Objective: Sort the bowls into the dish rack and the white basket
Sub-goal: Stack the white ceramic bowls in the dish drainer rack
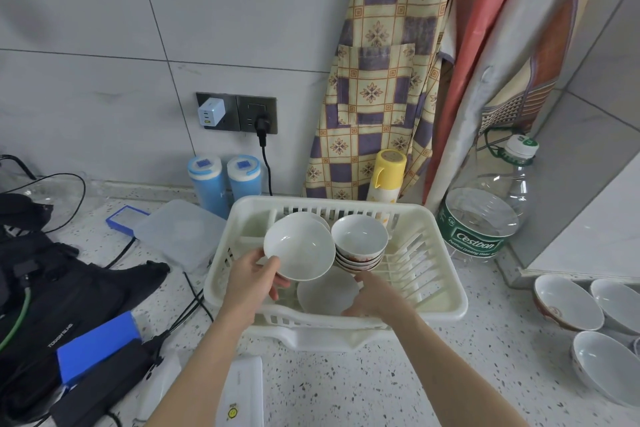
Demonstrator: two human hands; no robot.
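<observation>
Left hand pinches the near rim of a plain white bowl, thumb on the inside, tilting it up over the white basket, while the right hand reaches in beside it, fingers curled on the edge of a second white bowl lying low in the basket. Just right of the lifted bowl sits a stack of red-patterned bowls, nested upright against the basket's ribbed side, with another white rim showing behind. Off on the right of the speckled table, three more bowls wait, well apart from the basket.
</observation>
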